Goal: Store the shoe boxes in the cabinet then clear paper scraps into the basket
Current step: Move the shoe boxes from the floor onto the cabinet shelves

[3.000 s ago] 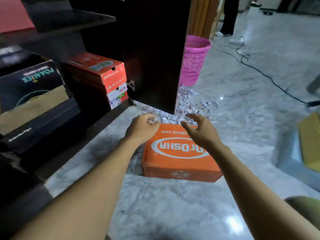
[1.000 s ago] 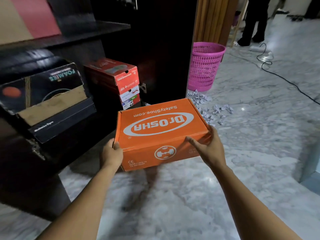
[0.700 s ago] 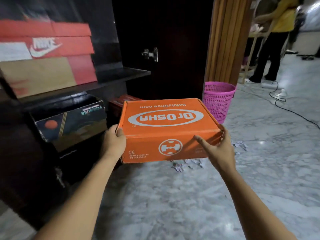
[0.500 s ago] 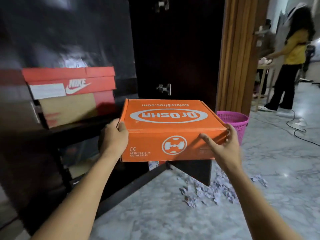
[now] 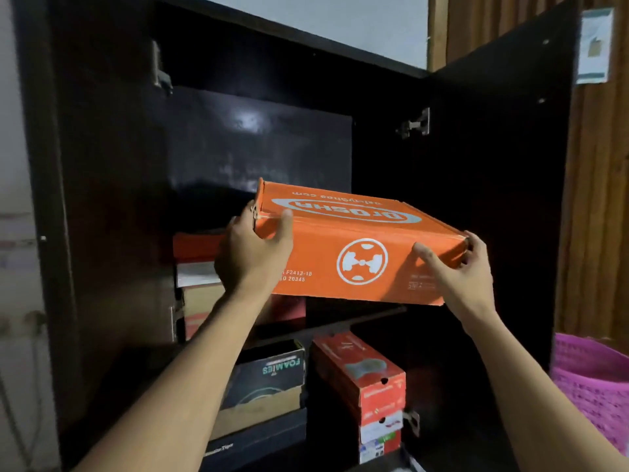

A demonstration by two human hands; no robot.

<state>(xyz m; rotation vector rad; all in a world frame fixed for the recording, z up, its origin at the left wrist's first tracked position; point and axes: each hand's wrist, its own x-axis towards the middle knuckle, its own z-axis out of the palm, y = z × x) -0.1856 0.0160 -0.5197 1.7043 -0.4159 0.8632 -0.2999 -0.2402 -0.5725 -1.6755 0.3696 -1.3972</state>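
I hold an orange shoe box (image 5: 354,257) level in front of the dark cabinet (image 5: 102,165), above its middle shelf (image 5: 360,320). My left hand (image 5: 253,257) grips the box's left front corner, thumb on the lid. My right hand (image 5: 463,270) grips its right front corner. Behind the box, on the shelf's left, stands a red and tan shoe box (image 5: 197,267), partly hidden. The pink basket (image 5: 592,379) shows at the lower right edge. No paper scraps are in view.
On the lower shelf sit a black shoe box (image 5: 269,379) on a dark box (image 5: 258,437), and a stack of red boxes (image 5: 367,386). The right cabinet door (image 5: 503,165) stands open. A wood panel wall (image 5: 599,199) is behind it.
I picked the orange box off the floor with both hands and raised it from knee height up to the cabinet's middle shelf. My view rose with it, leaving the floor and scraps.
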